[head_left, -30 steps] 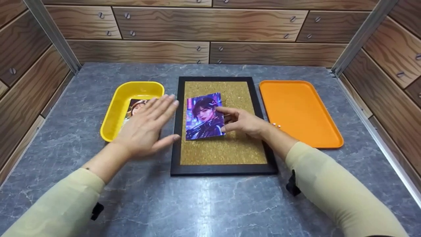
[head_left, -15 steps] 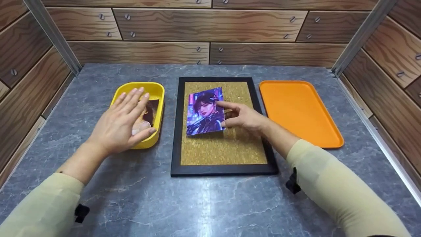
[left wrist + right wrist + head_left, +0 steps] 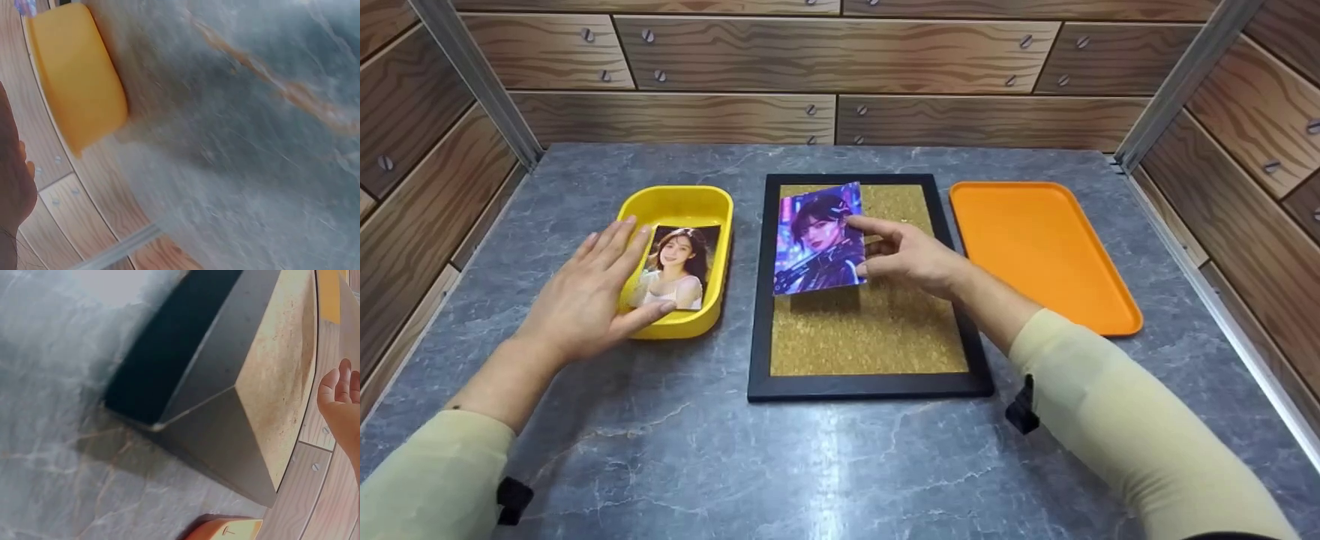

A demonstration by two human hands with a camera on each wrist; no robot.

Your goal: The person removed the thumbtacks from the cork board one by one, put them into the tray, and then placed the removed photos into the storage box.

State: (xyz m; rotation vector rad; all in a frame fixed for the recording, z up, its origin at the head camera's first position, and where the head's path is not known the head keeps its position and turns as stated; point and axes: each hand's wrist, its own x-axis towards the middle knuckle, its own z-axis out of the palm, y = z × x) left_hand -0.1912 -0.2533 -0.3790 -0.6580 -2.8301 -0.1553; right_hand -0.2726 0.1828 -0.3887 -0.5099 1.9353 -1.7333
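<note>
My right hand (image 3: pixel 907 259) pinches the right edge of a purple-and-blue picture card (image 3: pixel 817 244), a portrait of a dark-haired figure in neon light. The card is held tilted above the upper left part of a cork board (image 3: pixel 870 345) with a black frame. My left hand (image 3: pixel 585 292), fingers straight, is over the left side of a yellow container (image 3: pixel 682 196); whether it touches the rim I cannot tell. Inside the container lies a photo (image 3: pixel 679 266) of a person with long dark hair. In the right wrist view, curled fingers (image 3: pixel 343 385) show at the right edge.
An orange tray (image 3: pixel 1039 247) lies right of the board; the right wrist view shows a small pin (image 3: pixel 228 531) in it. Grey marble-patterned tabletop (image 3: pixel 840 465) surrounds everything, with wood-patterned walls (image 3: pixel 840 56) at the back and sides.
My left hand has moved left from between the board and the container, uncovering the photo inside. The right hand has carried the pinched card slightly toward the board's far edge.
</note>
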